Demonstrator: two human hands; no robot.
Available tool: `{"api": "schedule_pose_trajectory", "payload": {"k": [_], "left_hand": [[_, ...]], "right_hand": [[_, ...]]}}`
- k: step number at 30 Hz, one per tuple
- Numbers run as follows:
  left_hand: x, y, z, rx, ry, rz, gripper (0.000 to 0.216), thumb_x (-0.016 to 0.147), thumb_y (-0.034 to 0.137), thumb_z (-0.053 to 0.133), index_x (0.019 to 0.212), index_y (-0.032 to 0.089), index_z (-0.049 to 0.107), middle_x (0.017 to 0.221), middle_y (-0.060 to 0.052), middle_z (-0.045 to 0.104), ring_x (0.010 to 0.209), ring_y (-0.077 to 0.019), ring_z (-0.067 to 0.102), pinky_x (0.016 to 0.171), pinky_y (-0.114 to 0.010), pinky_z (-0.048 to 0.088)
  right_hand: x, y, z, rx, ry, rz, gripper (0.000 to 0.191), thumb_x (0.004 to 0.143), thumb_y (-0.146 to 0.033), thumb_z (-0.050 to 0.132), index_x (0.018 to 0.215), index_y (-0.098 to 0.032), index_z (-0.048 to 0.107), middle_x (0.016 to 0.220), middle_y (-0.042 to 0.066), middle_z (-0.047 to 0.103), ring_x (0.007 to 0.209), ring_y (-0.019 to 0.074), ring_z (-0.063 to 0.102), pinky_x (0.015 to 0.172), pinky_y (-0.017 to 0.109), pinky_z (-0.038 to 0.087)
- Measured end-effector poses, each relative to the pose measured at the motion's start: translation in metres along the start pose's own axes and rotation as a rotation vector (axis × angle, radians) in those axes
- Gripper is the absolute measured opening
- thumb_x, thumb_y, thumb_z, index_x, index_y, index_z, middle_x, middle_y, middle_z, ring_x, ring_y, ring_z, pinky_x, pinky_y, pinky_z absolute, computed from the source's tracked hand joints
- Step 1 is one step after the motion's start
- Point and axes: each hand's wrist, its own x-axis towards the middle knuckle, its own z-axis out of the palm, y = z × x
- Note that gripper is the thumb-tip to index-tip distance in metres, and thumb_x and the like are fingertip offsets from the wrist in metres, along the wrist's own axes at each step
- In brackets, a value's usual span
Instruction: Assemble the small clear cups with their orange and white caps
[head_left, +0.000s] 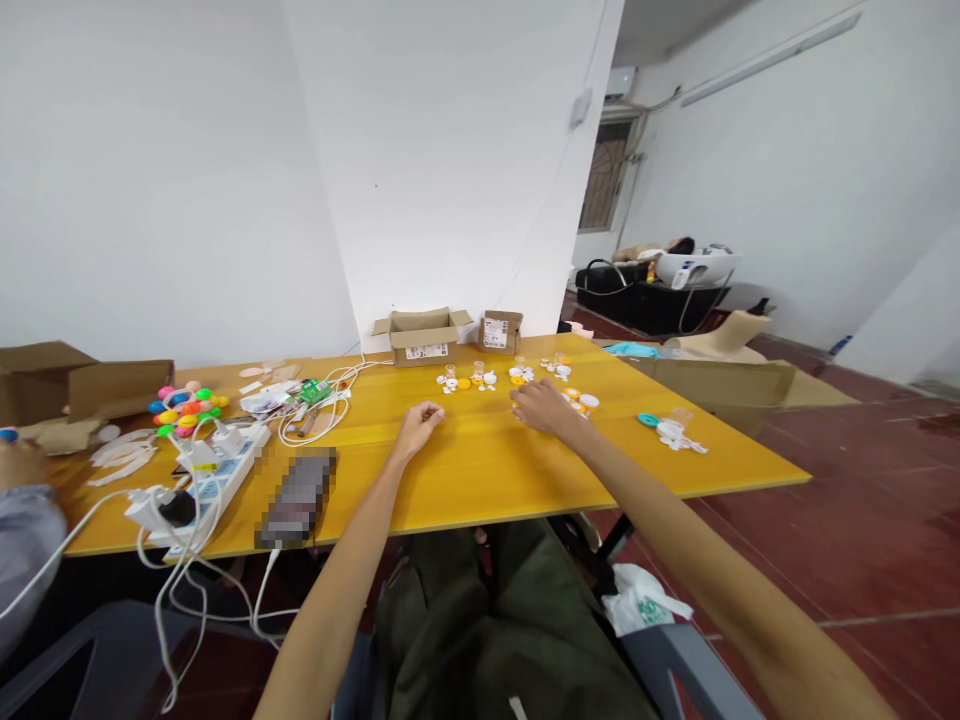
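Note:
My left hand (pixel 421 428) is over the yellow table (pixel 465 485), its thumb and fingers drawn together; what lies between them, if anything, is too small to make out. My right hand (pixel 544 407) reaches over the table with bent fingers slightly apart, and no held thing shows. Close beside it lie orange and white round pieces (pixel 581 402), partly hidden by the hand. Beyond it is a group of small white and orange parts (pixel 521 374). Another such group, with white parts (pixel 489 380) and an orange ring (pixel 464 384), lies between and beyond my hands.
Two cardboard boxes, an open one (pixel 424 350) and a smaller one (pixel 500 332), stand against the wall. At right lie a teal ring (pixel 647 421) and white parts (pixel 675 435). Leftward are a phone (pixel 298 497), a power strip (pixel 225 480), cables, colourful balls (pixel 186 406) and another person's sleeve (pixel 28 530).

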Motion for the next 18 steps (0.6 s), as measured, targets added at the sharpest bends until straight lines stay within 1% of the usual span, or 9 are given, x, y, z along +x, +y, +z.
{"api": "schedule_pose_trajectory", "payload": {"k": [3, 5, 8, 11, 14, 18], "left_hand": [[0.000, 0.000, 0.000, 0.001, -0.006, 0.001, 0.017, 0.074, 0.038, 0.071, 0.072, 0.020, 0.069, 0.073, -0.003, 0.073, 0.076, -0.0197, 0.067, 0.079, -0.032, 0.053], [0.000, 0.001, 0.000, -0.001, -0.012, 0.002, 0.019, 0.074, 0.039, 0.071, 0.071, 0.020, 0.068, 0.073, -0.003, 0.073, 0.075, -0.0198, 0.067, 0.079, -0.033, 0.053], [-0.001, 0.002, -0.001, -0.002, -0.018, 0.009, 0.020, 0.074, 0.040, 0.071, 0.070, 0.020, 0.068, 0.072, -0.003, 0.074, 0.075, -0.0200, 0.068, 0.079, -0.033, 0.053], [-0.002, 0.003, -0.001, 0.000, -0.018, 0.009, 0.021, 0.074, 0.041, 0.071, 0.070, 0.020, 0.068, 0.073, -0.003, 0.074, 0.075, -0.0203, 0.068, 0.079, -0.033, 0.053], [-0.002, 0.003, -0.002, 0.001, -0.028, 0.005, 0.022, 0.075, 0.042, 0.071, 0.070, 0.020, 0.068, 0.073, -0.004, 0.074, 0.077, -0.0210, 0.069, 0.081, -0.034, 0.053], [-0.002, 0.003, -0.002, 0.013, -0.036, -0.003, 0.023, 0.075, 0.043, 0.070, 0.071, 0.020, 0.069, 0.075, -0.004, 0.075, 0.079, -0.0214, 0.069, 0.082, -0.034, 0.053]], "right_hand": [[-0.005, 0.009, 0.004, -0.006, -0.003, 0.084, 0.031, 0.095, -0.022, 0.047, 0.115, -0.013, 0.068, 0.112, 0.021, 0.071, 0.109, 0.0321, 0.064, 0.092, 0.042, 0.041], [-0.008, 0.012, 0.011, -0.004, 0.043, 0.150, 0.033, 0.095, -0.021, 0.044, 0.116, -0.013, 0.068, 0.115, 0.022, 0.070, 0.112, 0.0342, 0.061, 0.094, 0.046, 0.040], [-0.011, 0.011, 0.024, 0.047, 0.120, 0.283, 0.037, 0.096, -0.022, 0.038, 0.114, -0.015, 0.069, 0.118, 0.024, 0.067, 0.114, 0.0381, 0.058, 0.092, 0.051, 0.039], [-0.010, 0.008, 0.035, 0.124, 0.140, 0.399, 0.035, 0.095, -0.027, 0.042, 0.113, -0.016, 0.070, 0.119, 0.024, 0.066, 0.116, 0.0413, 0.055, 0.096, 0.057, 0.036], [-0.009, 0.008, 0.039, 0.149, 0.148, 0.449, 0.034, 0.095, -0.031, 0.044, 0.110, -0.017, 0.071, 0.116, 0.024, 0.066, 0.113, 0.0418, 0.056, 0.095, 0.060, 0.036], [-0.012, 0.014, 0.037, 0.111, 0.139, 0.459, 0.036, 0.094, -0.028, 0.042, 0.109, -0.014, 0.072, 0.110, 0.025, 0.067, 0.105, 0.0394, 0.059, 0.085, 0.054, 0.043]]}}
